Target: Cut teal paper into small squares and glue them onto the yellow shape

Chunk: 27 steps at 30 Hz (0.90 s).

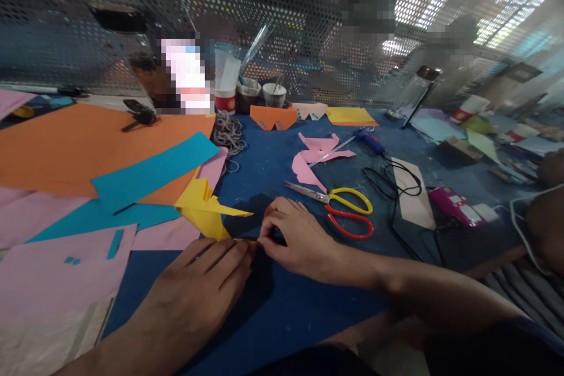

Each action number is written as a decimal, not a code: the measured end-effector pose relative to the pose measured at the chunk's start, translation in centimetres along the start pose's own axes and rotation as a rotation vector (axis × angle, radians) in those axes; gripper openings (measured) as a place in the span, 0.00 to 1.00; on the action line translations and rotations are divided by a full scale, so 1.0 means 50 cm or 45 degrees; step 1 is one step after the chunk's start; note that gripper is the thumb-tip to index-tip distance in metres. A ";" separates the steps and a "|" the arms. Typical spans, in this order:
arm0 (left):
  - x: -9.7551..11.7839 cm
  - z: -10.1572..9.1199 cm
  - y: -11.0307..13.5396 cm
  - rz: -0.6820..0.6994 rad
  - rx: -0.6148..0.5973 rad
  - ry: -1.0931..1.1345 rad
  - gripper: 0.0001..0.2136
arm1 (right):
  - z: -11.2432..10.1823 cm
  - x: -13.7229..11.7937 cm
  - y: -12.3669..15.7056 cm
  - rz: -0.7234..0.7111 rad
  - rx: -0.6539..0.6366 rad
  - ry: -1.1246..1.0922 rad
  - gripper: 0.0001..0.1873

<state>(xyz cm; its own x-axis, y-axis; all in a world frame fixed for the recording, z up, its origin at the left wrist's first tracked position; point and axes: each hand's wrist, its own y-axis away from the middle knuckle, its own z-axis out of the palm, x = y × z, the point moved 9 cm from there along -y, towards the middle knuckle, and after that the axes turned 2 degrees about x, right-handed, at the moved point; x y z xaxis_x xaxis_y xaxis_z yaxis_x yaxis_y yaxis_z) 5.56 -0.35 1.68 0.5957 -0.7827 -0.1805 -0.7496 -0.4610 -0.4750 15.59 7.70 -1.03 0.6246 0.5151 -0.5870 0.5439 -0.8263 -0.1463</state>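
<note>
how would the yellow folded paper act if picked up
The yellow folded paper is probably light, being thin sheet. Its creases likely keep it fairly stiff, but the narrow point jutting right could bend easily.

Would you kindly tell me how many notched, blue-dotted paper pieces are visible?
2: the orange piece, right of the grey string, and the pale piece beside it; others may be hidden.

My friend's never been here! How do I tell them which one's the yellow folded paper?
On the dark blue table, find the person's left hand. Just past it is the yellow folded paper, with a flat blue strip farther back. Unlike that flat strip, it is bright yellow and folded into peaks, with one long thin point sticking out to the picture's right.
</note>
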 end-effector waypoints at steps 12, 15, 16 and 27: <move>0.000 -0.006 -0.001 -0.015 0.019 0.003 0.18 | 0.005 0.001 -0.004 0.003 0.012 0.030 0.04; -0.002 -0.002 -0.001 -0.025 0.009 0.014 0.18 | 0.005 0.000 -0.004 -0.003 0.015 0.036 0.04; -0.002 -0.002 0.000 -0.028 0.007 0.018 0.18 | 0.005 0.000 -0.004 0.000 0.016 0.039 0.04; 0.006 0.004 0.000 0.029 -0.034 0.009 0.18 | 0.004 -0.005 -0.002 -0.002 0.022 0.074 0.04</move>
<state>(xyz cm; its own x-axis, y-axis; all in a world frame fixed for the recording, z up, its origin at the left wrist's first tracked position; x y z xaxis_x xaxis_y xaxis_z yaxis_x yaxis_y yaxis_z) 5.79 -0.49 1.44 0.5765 -0.7959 -0.1851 -0.7704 -0.4539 -0.4477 15.28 7.59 -1.02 0.6555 0.5284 -0.5396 0.5355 -0.8290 -0.1613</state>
